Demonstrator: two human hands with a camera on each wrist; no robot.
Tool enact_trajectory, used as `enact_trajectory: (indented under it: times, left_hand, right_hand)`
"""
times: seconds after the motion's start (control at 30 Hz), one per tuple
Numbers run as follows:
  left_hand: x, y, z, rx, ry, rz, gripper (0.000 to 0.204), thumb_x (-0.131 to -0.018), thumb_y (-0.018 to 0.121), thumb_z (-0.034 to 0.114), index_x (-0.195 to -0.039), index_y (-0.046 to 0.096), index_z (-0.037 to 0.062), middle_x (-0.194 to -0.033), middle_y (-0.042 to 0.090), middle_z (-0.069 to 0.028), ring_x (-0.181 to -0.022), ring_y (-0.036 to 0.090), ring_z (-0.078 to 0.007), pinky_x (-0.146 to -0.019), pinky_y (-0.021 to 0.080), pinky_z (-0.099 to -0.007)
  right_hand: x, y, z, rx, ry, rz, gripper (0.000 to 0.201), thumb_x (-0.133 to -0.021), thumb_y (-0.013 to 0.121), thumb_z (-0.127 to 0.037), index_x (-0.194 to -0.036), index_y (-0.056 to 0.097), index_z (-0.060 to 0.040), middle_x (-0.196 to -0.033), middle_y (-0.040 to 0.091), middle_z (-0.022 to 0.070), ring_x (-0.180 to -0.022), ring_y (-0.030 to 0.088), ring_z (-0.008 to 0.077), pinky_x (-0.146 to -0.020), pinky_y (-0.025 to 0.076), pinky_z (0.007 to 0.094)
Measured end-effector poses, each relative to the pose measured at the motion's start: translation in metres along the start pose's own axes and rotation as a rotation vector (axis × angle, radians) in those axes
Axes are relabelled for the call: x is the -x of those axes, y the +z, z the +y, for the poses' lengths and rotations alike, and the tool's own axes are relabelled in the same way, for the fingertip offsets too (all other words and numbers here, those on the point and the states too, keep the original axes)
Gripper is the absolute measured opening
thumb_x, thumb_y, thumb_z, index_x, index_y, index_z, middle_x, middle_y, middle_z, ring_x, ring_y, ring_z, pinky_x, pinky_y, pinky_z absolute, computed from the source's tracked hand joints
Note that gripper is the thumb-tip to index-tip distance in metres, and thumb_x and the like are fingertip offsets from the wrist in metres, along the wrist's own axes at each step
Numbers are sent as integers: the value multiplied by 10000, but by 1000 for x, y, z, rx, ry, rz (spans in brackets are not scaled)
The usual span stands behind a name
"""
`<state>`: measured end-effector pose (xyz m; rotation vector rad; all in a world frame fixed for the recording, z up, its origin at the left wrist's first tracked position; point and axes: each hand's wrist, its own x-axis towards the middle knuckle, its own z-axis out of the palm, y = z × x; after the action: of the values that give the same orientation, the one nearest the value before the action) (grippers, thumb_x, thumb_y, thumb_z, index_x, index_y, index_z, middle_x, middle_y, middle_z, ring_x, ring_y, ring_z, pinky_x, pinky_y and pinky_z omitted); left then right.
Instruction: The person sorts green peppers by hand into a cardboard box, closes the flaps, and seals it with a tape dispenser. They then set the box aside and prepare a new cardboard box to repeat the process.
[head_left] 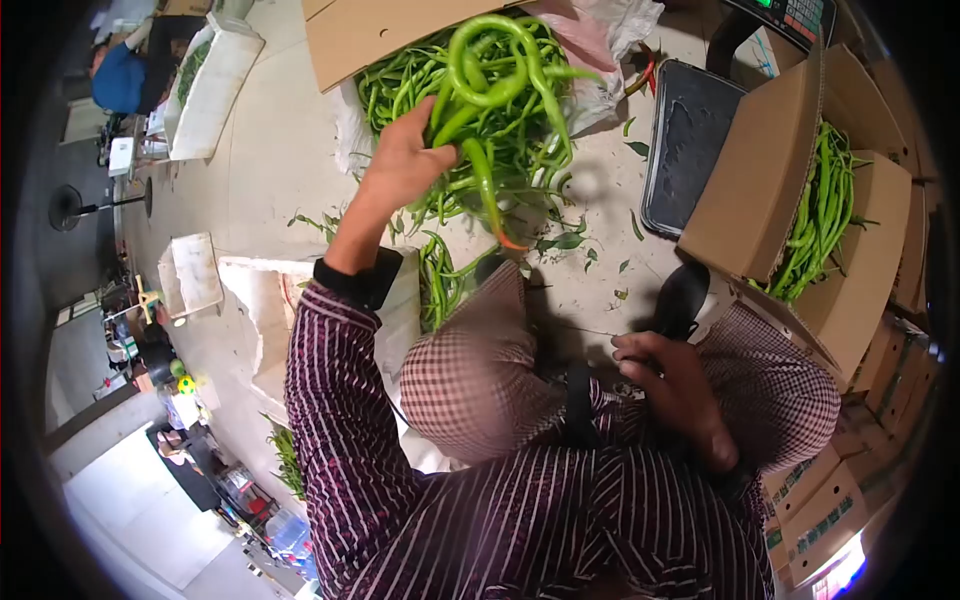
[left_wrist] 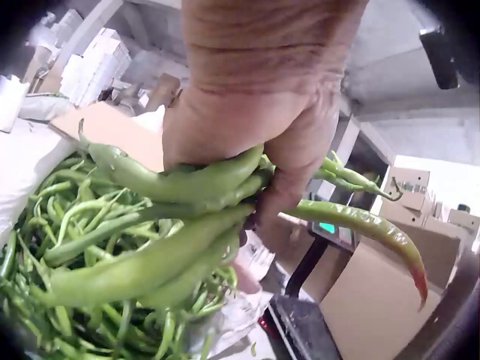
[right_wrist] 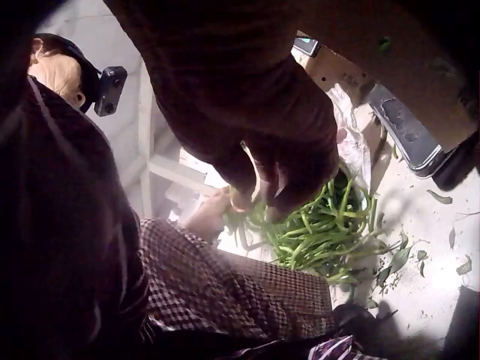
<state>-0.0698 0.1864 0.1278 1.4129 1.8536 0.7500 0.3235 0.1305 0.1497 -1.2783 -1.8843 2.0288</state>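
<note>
Glossy green, long, curling peppers (left_wrist: pixel 142 262), smooth-skinned, one tapering to a red-orange tip, bunched and clamped in my left hand (head_left: pixel 402 165), just above a tangled heap of slender green peppers (head_left: pixel 395 90) beside crumpled pinkish-white plastic (head_left: pixel 590 38), my right hand (head_left: pixel 688 392) loosely bent, over my lap.

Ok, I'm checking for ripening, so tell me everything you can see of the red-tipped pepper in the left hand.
The red-tipped pepper is long, slim and glossy, green along most of its visible length and turning orange-red toward its pointed end. It curves along its length, the tip bending downward in the left wrist view. The left hand grips it in the air, together with several green peppers, hiding its other end, so its stem cannot be seen.
</note>
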Motion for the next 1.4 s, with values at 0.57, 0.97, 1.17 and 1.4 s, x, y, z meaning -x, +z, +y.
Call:
enact_trajectory:
  times: [0.57, 0.97, 1.17, 1.4]
  left_hand:
    - [96, -60, 153, 724, -25, 95, 329, -843, 641, 92, -1125, 531, -39, -910, 611, -96, -784, 632, -199, -708, 540, -307]
    - [135, 33, 118, 1186, 0, 84, 339, -861, 613, 42, -1176, 491, 15, -978, 574, -93, -884, 598, -204, -806, 527, -365]
    - [148, 52, 99, 1129, -84, 132, 467, -785, 675, 68, -1201, 476, -4, -969, 569, -93, -868, 598, -235, -783, 530, -386]
    - [140, 54, 90, 1264, 4, 125, 335, -867, 635, 70, -1165, 503, -3, -983, 564, -107, -924, 576, -227, -813, 507, -364]
  right_hand:
    - [-20, 23, -23, -656, -72, -205, 446, -941, 595, -236, -1293, 498, 20, -1244, 585, 103, -1173, 548, 205, -961, 446, 324]
    - [-59, 62, -51, -1565, -267, -525, 503, -919, 632, -266, -1325, 466, -19, -1240, 571, 119, -1122, 563, 225, -956, 462, 366]
    - [-73, 47, -35, -1424, -208, -189, 312, -911, 607, -62, -1208, 537, 6, -1019, 636, 105, -947, 625, 221, -837, 515, 345]
    - [-69, 26, -12, -1397, -329, -213, 269, -945, 567, -117, -1170, 514, 21, -827, 550, 60, -769, 571, 196, -781, 510, 365]
